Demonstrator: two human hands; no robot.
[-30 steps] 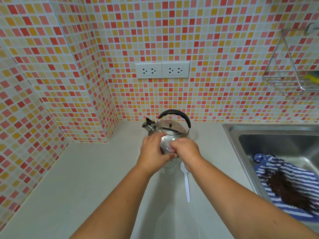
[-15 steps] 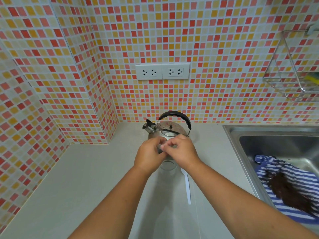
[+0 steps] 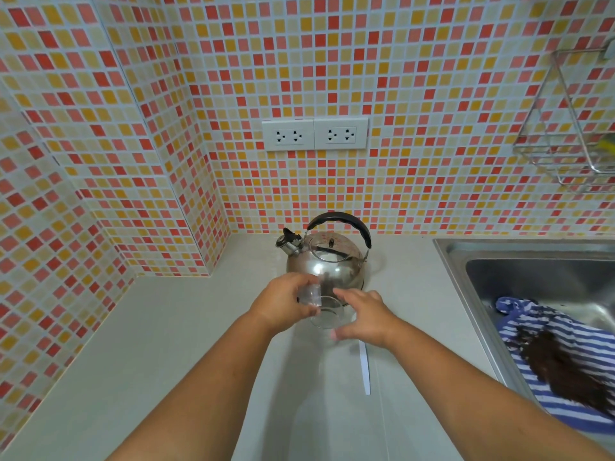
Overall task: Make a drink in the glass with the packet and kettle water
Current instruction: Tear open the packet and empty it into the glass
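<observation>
Nearest on the pale countertop (image 3: 186, 334) lies a white plastic spoon (image 3: 364, 371), its handle running toward the front edge and its bowl hidden under the right hand (image 3: 361, 319). That hand hovers just right of the glass (image 3: 325, 314), fingers loosely spread and clamped on nothing visible; something small and blurred at its fingertips may be a torn scrap, but that cannot be told.

The left hand (image 3: 283, 304) pinches the packet (image 3: 309, 296) between thumb and fingers, holding it over the left side of the glass rim. The packet is small, clear or silvery and glossy, so thin that it nearly vanishes against the metal behind; whether it is open, and what it holds, cannot be made out. The glass is clear, upright and looks empty, standing mid-counter, well back from the front edge.

The step in hand seems to be emptying the packet. To do it well, bring the open corner low over the middle of the rim, tip steadily, and let the right hand steady the glass, since a light one could slide or topple.

Just behind stands the steel whistling kettle (image 3: 327, 257), black handle upright, near the back wall. At the right edge, a steel sink (image 3: 459, 257) holds a striped cloth (image 3: 572, 344).
</observation>
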